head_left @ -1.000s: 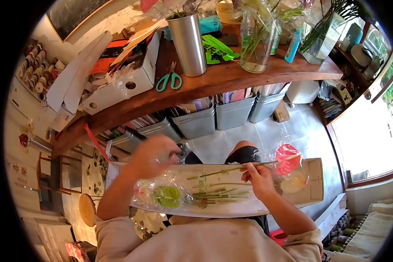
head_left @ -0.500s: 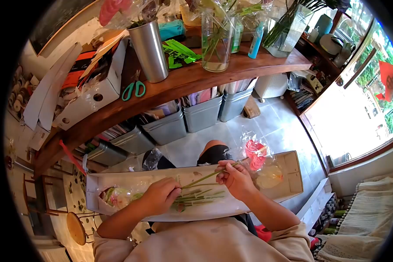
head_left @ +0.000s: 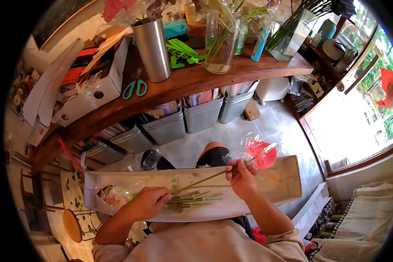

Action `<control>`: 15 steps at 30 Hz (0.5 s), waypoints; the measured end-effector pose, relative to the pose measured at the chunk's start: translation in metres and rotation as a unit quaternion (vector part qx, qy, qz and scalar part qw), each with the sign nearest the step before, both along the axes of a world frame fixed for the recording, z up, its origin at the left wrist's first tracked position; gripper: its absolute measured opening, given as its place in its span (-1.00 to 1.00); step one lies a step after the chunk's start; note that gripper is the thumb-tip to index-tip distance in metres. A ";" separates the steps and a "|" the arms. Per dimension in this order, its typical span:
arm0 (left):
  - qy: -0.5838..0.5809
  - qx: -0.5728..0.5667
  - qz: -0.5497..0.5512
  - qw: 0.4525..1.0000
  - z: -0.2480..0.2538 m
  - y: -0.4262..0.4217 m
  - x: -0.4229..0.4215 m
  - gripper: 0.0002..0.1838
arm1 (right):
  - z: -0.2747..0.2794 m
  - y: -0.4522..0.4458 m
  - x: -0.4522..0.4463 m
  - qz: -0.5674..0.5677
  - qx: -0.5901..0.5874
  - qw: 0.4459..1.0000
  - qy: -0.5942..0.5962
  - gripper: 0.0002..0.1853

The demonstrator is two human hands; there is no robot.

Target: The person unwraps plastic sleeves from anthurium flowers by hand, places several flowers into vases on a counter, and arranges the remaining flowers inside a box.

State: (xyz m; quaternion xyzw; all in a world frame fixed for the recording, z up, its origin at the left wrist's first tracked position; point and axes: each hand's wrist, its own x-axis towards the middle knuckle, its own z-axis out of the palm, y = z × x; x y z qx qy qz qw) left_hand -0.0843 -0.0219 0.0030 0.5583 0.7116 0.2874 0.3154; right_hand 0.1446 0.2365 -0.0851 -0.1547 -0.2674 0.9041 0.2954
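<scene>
A red anthurium (head_left: 266, 156) with a long green stem lies across both my hands, its bloom pointing to the right. My right hand (head_left: 243, 179) pinches the stem just below the bloom, where clear plastic wrap is bunched. Closed round the stem's lower part is my left hand (head_left: 149, 202); the stem's end is hidden there. Under my hands a long white cardboard box (head_left: 133, 178) rests across my lap. Inside it are several cut green stems (head_left: 198, 200), plastic-wrapped pale pink flowers (head_left: 117, 196) at the left end and a pale wrapped bloom (head_left: 270, 178) at the right.
Ahead runs a curved wooden counter (head_left: 183, 84) with teal scissors (head_left: 134, 88), a metal vase (head_left: 153, 52), a glass vase (head_left: 219, 52) and a carton (head_left: 89, 94) of papers. Grey bins (head_left: 203, 115) stand beneath it. A stool (head_left: 73, 225) is at lower left.
The anthurium's bloom has turned, now showing its broad red face and pale spadix. My right hand has shifted slightly right and down; my left hand has moved slightly left and down.
</scene>
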 end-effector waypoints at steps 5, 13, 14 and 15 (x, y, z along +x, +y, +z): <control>-0.003 -0.035 0.004 0.999 -0.001 -0.016 -0.013 -0.85 | -0.004 0.000 0.001 -0.077 0.008 0.996 -0.047 -0.76; 0.135 -0.177 0.083 0.971 0.050 -0.089 -0.080 -0.78 | -0.016 0.009 0.001 -0.113 -0.027 0.991 -0.062 -0.79; 0.183 -0.205 0.111 0.955 0.060 -0.103 -0.093 -0.78 | -0.011 0.010 0.002 -0.124 -0.042 0.989 -0.071 -0.78; 0.167 -0.112 0.216 0.956 0.078 -0.112 -0.102 -0.78 | -0.010 0.009 -0.001 -0.102 -0.038 0.992 -0.068 -0.77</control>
